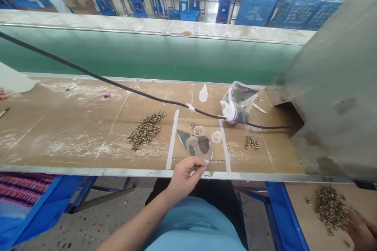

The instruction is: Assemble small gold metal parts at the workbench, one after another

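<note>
Two hands: both low in the frame, left at bottom centre, right at the bottom right corner.
Left hand (186,173): fingers (198,163) curled together, pinching the near edge of the camouflage patch (196,144) at the front rim of the tabletop (73,141).
Right hand (361,232): partly cut off by the frame edge; fingers rest on the near heap of metal rings (330,206), which lies on a lower cardboard surface at lower right; whether they grip any ring I cannot tell.
Camouflage patch: flat on the tabletop, centre of the frame, between two pale tape strips (172,139).
Clear caps: two small round ones (216,137), just beyond the patch.
Small ring clusters (252,143): right of the right strip, near the patch.
Large ring pile (146,129): left of the left strip, apart from the patch.
Glue bottle (203,93): small, white, upright, further back at centre.
Plastic bag (239,102): clear, holding camouflage pieces, right of the bottle.
Black cable (97,77): runs from upper left across the tabletop to the right.
Green belt (132,55): behind the tabletop, spanning the frame.
Blue crates (255,8): top right, far back.
</note>
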The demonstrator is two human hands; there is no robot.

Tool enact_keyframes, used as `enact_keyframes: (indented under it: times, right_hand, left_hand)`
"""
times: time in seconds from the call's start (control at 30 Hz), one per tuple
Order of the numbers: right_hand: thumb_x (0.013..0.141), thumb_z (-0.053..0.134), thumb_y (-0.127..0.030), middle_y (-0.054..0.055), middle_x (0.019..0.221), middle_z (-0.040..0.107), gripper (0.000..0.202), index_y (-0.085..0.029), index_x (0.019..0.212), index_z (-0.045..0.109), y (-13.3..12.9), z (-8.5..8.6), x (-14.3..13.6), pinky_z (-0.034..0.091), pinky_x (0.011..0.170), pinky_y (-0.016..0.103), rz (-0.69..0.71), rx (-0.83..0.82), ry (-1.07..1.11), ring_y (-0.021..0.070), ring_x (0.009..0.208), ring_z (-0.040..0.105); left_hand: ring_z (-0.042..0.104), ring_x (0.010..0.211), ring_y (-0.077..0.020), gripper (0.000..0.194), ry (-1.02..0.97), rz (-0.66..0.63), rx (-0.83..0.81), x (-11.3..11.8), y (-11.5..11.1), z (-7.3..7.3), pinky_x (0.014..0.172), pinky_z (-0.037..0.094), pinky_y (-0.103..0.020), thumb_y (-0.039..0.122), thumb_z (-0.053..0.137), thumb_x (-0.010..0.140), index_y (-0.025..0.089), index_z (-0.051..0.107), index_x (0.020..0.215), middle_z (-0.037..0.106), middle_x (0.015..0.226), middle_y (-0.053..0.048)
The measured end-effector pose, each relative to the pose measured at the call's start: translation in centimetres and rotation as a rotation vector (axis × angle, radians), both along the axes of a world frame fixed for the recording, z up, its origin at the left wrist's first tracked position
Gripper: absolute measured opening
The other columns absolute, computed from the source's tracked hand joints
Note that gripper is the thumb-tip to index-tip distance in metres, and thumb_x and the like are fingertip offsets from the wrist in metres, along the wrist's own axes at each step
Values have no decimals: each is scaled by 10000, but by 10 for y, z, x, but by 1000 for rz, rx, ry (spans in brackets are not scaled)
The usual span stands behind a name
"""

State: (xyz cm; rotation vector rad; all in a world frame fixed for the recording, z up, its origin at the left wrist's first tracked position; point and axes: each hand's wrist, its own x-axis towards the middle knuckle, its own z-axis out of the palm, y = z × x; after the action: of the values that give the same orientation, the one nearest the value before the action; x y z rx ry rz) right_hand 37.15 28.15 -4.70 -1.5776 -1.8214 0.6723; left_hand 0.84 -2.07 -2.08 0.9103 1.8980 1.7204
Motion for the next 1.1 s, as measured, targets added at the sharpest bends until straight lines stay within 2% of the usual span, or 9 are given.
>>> enact_keyframes:
  times: [0.03,0.1,0.23,0.3,0.37,0.47,0.63,0.93,1.1]
  right_hand:
    - [431,585,-802,100,415,480,495,-322,447,463,-7,5,-14,353,398,423,-57,-47,90,194,331,492]
    - [370,675,-747,127,486,551,475,-306,500,558,-24,19,-48,409,431,395,-8,-155,104,182,372,525]
    - [531,707,-660,61,532,603,399,-273,613,654,-64,55,-132,463,438,295,481,-242,5,162,436,558]
    - [682,644,-606,31,609,640,363,-244,678,661,-83,67,-175,472,443,267,728,-173,34,150,470,572]
    - [784,592,-527,23,664,655,313,-233,710,666,-98,72,-213,489,501,256,917,-13,15,146,542,593]
    - [873,511,-440,31,770,670,272,-238,795,675,-112,66,-252,491,565,261,1021,214,-49,150,647,619]
    - [919,447,-376,20,787,654,259,-243,829,651,-117,52,-273,465,571,258,1095,375,-124,140,660,622]
    - [953,364,-356,13,753,608,294,-228,771,556,-117,50,-277,414,540,262,1131,446,-273,142,610,587]
    - [949,372,-343,11,753,599,271,-227,767,535,-118,48,-277,417,539,261,1122,455,-258,135,592,576]
  left_hand:
    - [671,764,-155,101,-2,-2,-3,0,0,0,711,565,-253,232,608,813,163,675,842,695,832,-77]
    - [667,754,-152,91,-3,-2,-2,0,1,1,709,559,-249,222,613,808,162,676,834,695,823,-76]
    - [661,741,-148,84,-27,2,13,-1,2,1,699,550,-243,211,615,803,158,679,818,697,808,-75]
    - [658,734,-148,97,-59,8,17,-1,2,1,680,549,-241,228,620,804,155,681,820,696,808,-79]
    - [655,736,-150,110,-92,21,21,-1,2,1,663,548,-239,247,630,799,152,683,819,693,811,-82]
    - [649,743,-151,125,-137,33,28,-1,3,1,652,546,-235,265,647,788,149,686,810,693,814,-84]
    - [644,703,-146,167,-232,16,52,-3,4,2,649,553,-251,305,660,775,142,689,800,686,803,-85]
    - [621,666,-137,170,-244,-13,30,-6,4,9,627,534,-248,302,657,773,138,691,798,675,747,-71]
    - [625,669,-143,185,-298,-20,46,-7,4,11,642,531,-258,316,668,765,133,679,788,671,735,-70]
